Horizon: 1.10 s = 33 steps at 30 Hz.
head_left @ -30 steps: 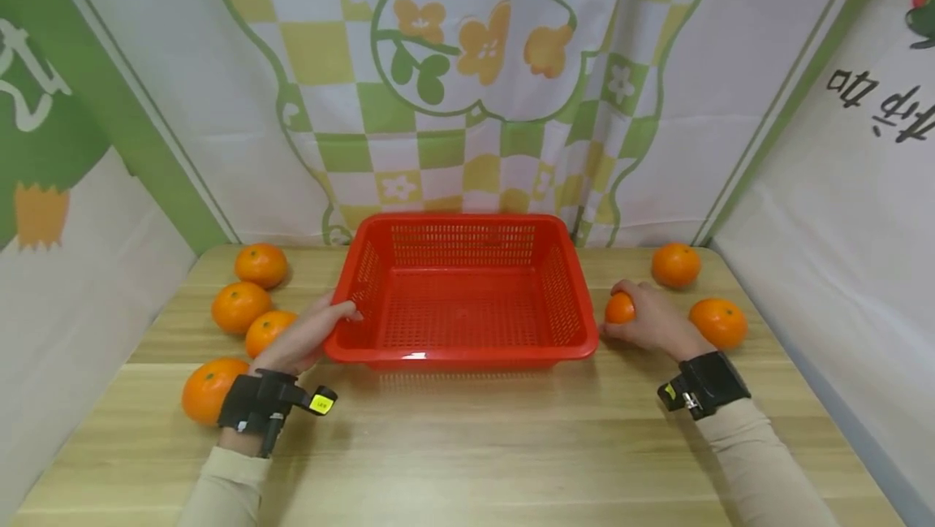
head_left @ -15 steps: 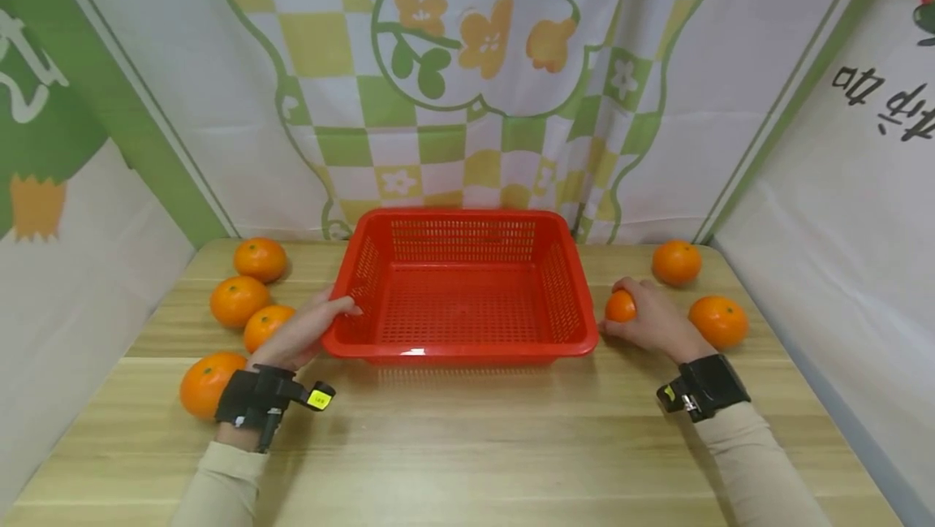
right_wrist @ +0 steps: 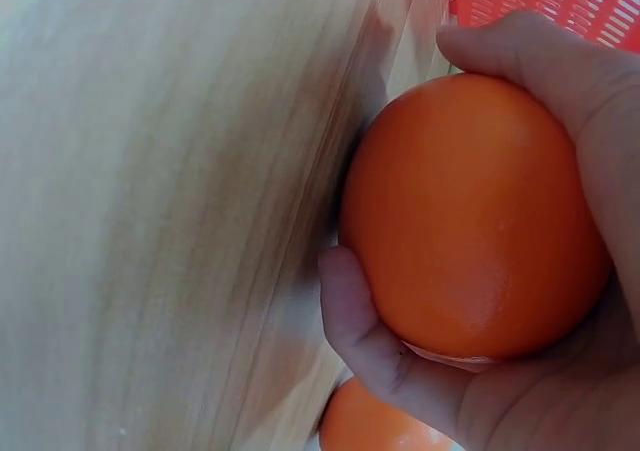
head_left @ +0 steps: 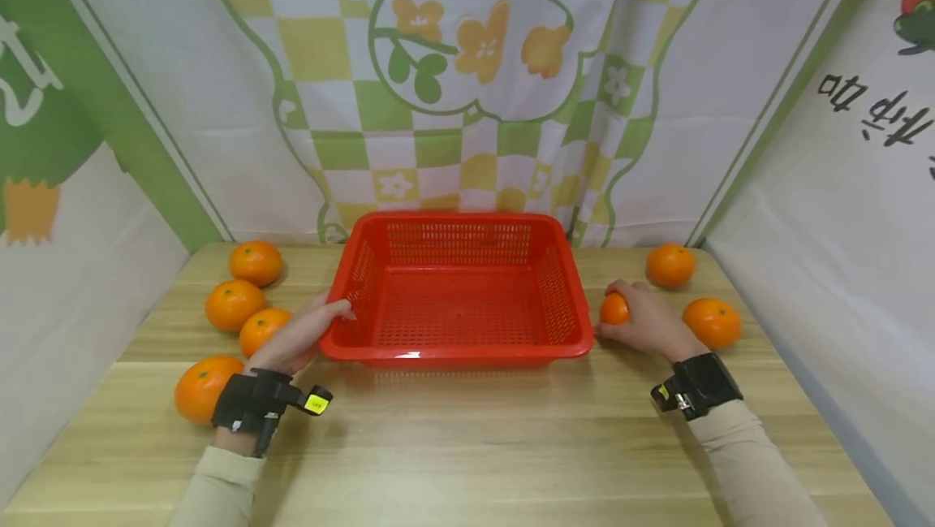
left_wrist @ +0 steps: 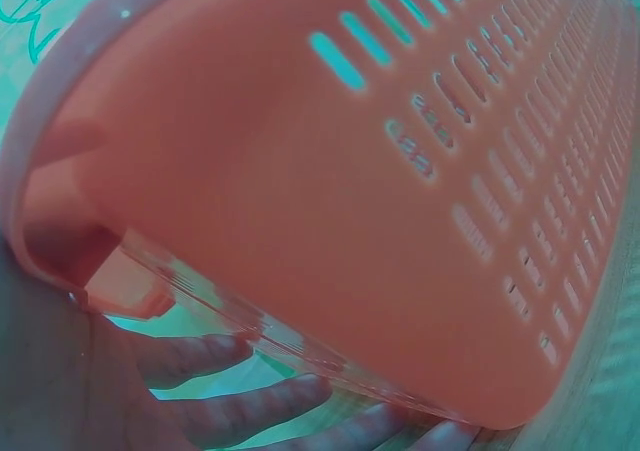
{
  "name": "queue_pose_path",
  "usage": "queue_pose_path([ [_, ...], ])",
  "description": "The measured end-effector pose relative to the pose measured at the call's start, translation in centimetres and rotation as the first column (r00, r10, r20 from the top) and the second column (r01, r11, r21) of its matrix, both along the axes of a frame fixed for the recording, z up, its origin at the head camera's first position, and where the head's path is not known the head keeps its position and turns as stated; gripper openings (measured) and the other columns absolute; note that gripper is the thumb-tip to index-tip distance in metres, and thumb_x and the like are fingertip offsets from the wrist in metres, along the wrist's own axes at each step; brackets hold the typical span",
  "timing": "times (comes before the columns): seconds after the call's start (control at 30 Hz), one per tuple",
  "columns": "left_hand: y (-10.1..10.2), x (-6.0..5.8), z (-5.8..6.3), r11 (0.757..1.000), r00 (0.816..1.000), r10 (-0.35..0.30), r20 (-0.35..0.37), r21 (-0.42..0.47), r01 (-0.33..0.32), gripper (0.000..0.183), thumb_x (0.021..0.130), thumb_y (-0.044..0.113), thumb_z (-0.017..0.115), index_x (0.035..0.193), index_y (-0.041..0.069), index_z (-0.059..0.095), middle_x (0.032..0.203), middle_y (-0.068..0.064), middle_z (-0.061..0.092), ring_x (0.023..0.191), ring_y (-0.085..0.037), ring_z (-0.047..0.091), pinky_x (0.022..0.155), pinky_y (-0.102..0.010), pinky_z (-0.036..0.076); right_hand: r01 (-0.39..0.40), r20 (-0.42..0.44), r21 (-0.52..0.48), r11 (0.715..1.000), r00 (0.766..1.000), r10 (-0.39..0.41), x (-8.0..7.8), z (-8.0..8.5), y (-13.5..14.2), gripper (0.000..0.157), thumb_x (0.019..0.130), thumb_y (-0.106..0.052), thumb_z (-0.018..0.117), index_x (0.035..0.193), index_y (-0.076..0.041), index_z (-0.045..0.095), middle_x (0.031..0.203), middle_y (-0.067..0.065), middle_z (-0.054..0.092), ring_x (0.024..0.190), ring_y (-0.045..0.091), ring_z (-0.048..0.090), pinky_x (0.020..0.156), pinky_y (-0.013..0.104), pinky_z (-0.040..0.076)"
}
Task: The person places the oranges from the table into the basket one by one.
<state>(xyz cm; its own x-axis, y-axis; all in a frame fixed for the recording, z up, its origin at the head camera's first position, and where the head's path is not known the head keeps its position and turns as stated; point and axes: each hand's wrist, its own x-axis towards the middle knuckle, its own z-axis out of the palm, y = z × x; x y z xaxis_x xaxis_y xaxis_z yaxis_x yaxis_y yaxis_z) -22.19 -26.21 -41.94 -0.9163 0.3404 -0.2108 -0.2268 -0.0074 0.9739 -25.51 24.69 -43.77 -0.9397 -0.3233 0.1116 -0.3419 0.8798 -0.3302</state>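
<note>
A red plastic basket (head_left: pixel 460 352) with slotted walls stands upright at the back middle of the table. My left hand (head_left: pixel 301 335) grips its left rim, the thumb over the edge. In the left wrist view, the fingers (left_wrist: pixel 250 411) lie along the outside of the basket wall. To the right of the basket, my right hand (head_left: pixel 648 326) holds a mandarin (head_left: pixel 613 309), with thumb and fingers curled round it. Seen from the right wrist, that mandarin (right_wrist: pixel 470 216) is low over the wood; whether it touches the table cannot be made out.
Several mandarins (head_left: pixel 235 305) lie left of the basket, some beside my left forearm. Two others, one at the back right (head_left: pixel 670 265) and one near my right wrist (head_left: pixel 712 323), rest on the wooden table (head_left: pixel 467 446). A patterned curtain (head_left: pixel 467 145) hangs behind the basket.
</note>
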Motion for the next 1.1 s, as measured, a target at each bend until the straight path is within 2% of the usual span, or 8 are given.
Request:
queue_pose_path([
  [0.33, -0.3, 0.3, -0.2, 1.0, 1.0, -0.007, -0.001, -0.029, 0.007, 0.048, 0.093, 0.003, 0.037, 0.139, -0.002, 0.024, 0.127, -0.038, 0.042, 0.091, -0.044, 0.06, 0.069, -0.037, 0.058, -0.019, -0.002, 0.001, 1.0, 1.0, 0.019, -0.2, -0.2, 0.0, 0.064, 0.07, -0.047, 0.077, 0.115, -0.007, 0.053, 0.096, 0.017, 0.057, 0.077, 0.026, 0.054, 0.063, 0.042, 0.051],
  [0.77, -0.2, 0.0, -0.1, 1.0, 1.0, -0.022, -0.01, 0.002, 0.022, 0.049, 0.092, 0.003, 0.036, 0.139, -0.003, 0.024, 0.128, -0.039, 0.04, 0.094, -0.047, 0.058, 0.068, -0.04, 0.058, -0.029, -0.026, 0.008, 1.0, 0.999, 0.029, 0.1, 0.1, 0.1, 0.064, 0.069, -0.043, 0.078, 0.115, -0.005, 0.054, 0.096, 0.015, 0.058, 0.078, 0.026, 0.054, 0.062, 0.042, 0.051],
  [1.1, -0.3, 0.0, -0.3, 1.0, 1.0, -0.021, -0.017, -0.008, 0.021, 0.05, 0.09, 0.003, 0.038, 0.139, -0.003, 0.025, 0.126, -0.039, 0.041, 0.093, -0.047, 0.058, 0.067, -0.039, 0.058, -0.042, -0.072, 0.002, 0.999, 0.997, 0.042, 0.5, 1.2, 0.0, 0.063, 0.069, -0.041, 0.079, 0.113, -0.003, 0.054, 0.093, 0.014, 0.057, 0.078, 0.026, 0.053, 0.063, 0.042, 0.051],
])
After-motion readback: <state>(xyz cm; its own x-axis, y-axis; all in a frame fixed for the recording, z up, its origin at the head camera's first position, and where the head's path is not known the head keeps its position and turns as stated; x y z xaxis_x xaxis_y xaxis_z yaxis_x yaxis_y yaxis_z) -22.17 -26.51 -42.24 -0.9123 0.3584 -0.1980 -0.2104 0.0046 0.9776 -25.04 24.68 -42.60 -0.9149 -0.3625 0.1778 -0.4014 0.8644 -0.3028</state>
